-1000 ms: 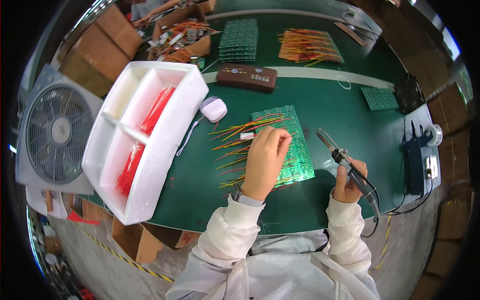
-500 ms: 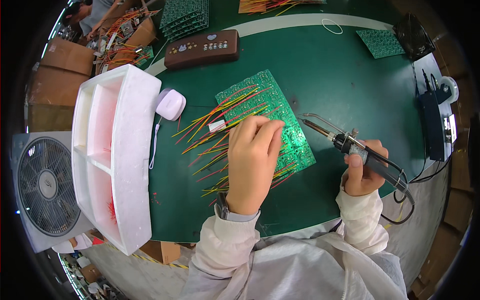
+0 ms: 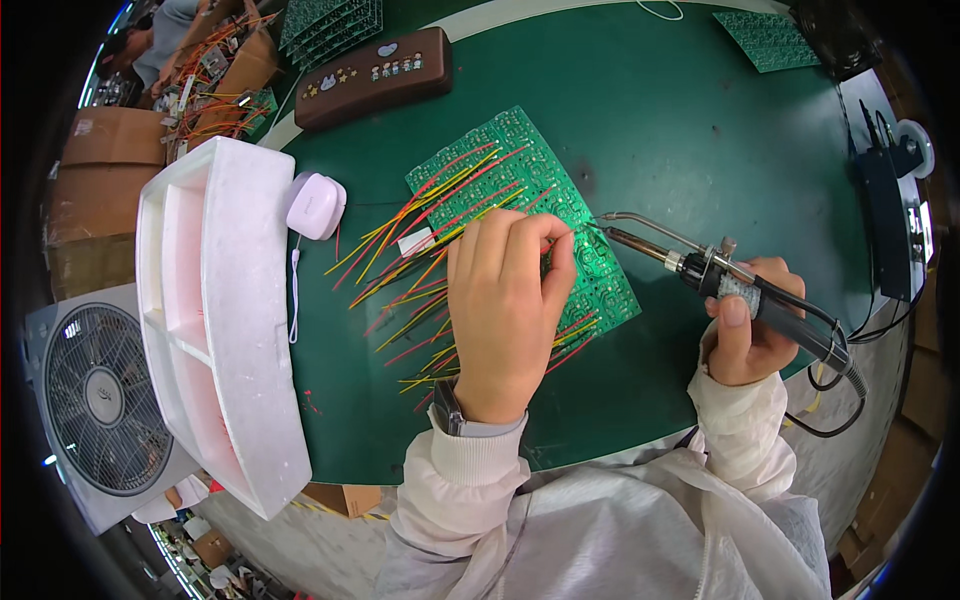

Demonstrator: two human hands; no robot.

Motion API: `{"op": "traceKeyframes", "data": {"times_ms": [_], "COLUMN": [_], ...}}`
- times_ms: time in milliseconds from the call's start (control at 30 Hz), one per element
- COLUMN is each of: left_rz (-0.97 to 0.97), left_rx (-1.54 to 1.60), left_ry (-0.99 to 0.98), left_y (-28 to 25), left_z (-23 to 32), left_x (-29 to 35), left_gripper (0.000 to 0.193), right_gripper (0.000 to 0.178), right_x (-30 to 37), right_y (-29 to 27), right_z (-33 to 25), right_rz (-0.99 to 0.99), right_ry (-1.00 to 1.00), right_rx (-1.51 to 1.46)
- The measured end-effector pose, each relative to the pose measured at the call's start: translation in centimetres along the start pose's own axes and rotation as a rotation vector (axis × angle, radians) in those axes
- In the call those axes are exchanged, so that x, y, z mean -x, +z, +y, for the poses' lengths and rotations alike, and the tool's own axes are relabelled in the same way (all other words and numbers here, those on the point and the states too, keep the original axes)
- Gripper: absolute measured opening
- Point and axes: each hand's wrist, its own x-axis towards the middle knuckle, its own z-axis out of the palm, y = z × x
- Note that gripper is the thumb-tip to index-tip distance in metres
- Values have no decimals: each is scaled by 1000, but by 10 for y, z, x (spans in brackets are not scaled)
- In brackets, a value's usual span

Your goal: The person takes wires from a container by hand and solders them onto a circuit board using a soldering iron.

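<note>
A green circuit board (image 3: 482,135) lies tilted on the table, with several red, yellow and black wires (image 3: 400,215) fanning out leftward across it. My left hand (image 3: 508,300) is above the board, thumb and forefinger pinched together near its right edge. What they pinch is too small to make out. In my right hand (image 3: 752,325) is a soldering iron (image 3: 690,268) with a thin metal feed tube along it. Its tip reaches the board's right edge, close to my left fingertips. Whether it touches the board I cannot tell. A small white piece (image 3: 415,242) lies beside the wires.
A white foam box (image 3: 255,330) with compartments stands at left, a lilac case (image 3: 317,206) beside it. A brown pencil case (image 3: 375,80) and stacked boards (image 3: 332,30) are at the back. A dark blue soldering unit (image 3: 885,215) sits at right. A fan (image 3: 105,398) is far left.
The view has shifted, moving most things left or up in the picture. The soldering iron's tip has come in to the board's edge, nearer my left fingertips. My left hand stays pinched.
</note>
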Motion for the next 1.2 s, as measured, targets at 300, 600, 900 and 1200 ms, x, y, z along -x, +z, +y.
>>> {"op": "traceKeyframes", "data": {"times_ms": [300,600,900,1200], "left_rz": [8,9,13,19], "left_rx": [-82,-108,-131,-140], "left_ry": [33,34,36,33], "left_y": [2,3,3,3], "left_z": [-2,0,0,1], "left_x": [2,2,1,0], "left_gripper": [10,11,11,12], "right_gripper": [25,23,23,25], "right_x": [-1,-2,-2,-3], "right_y": [0,1,0,1], "right_z": [1,2,2,2], "right_rz": [-36,-69,-73,-81], "right_ry": [-20,-22,-27,-83], "right_rx": [15,9,27,64]}}
